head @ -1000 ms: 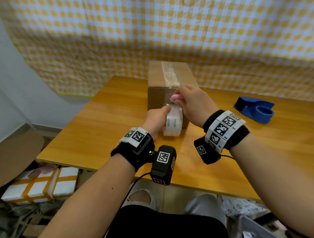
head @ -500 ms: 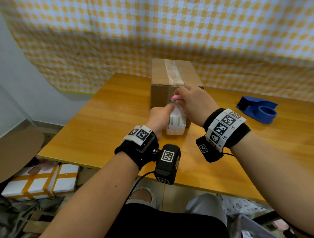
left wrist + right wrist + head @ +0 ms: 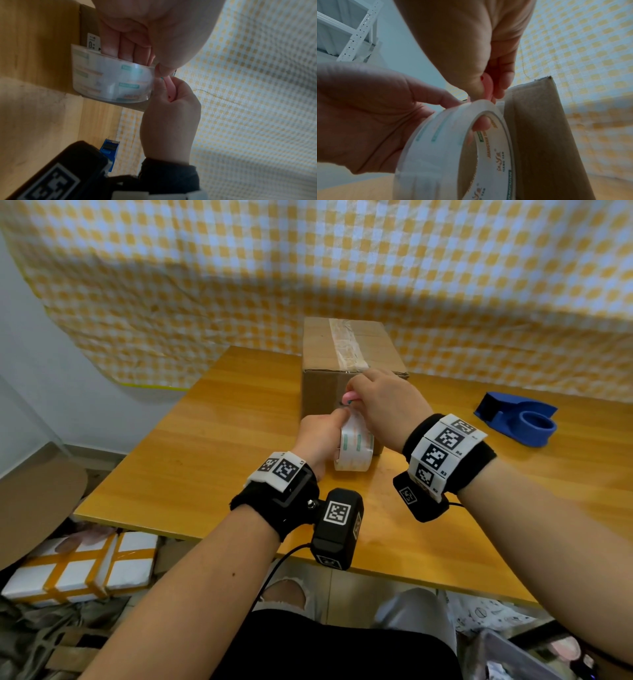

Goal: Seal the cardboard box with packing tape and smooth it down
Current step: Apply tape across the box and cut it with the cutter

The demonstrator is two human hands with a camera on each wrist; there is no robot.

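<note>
From the head camera I am seeing the cardboard box (image 3: 346,361) standing on the wooden table (image 3: 205,440), its long axis running away from me toward the checked cloth (image 3: 308,268), with a strip of tape (image 3: 345,345) already lying along the middle of its top. My left hand (image 3: 318,440) is grasping the tape roll (image 3: 354,448) just in front of the box's near face, the roll standing on edge with its open core facing sideways. My right hand (image 3: 387,405) is closing around a small pink cutter (image 3: 350,397) right above the roll, against the box's near face.

The left wrist camera is giving me what the head view hides: the left fingers (image 3: 126,46) are tucked inside the roll's core and the thumb is pressing on the outer wrap, while the pink cutter (image 3: 169,88) is meeting the roll's edge.

The right wrist camera is showing the printed lettering inside the core (image 3: 489,148) and the tape running up the box's near face (image 3: 539,135); I cannot tell whether the blade is touching the tape.

A blue tape dispenser (image 3: 517,419) is sitting well to the right on the table.
</note>
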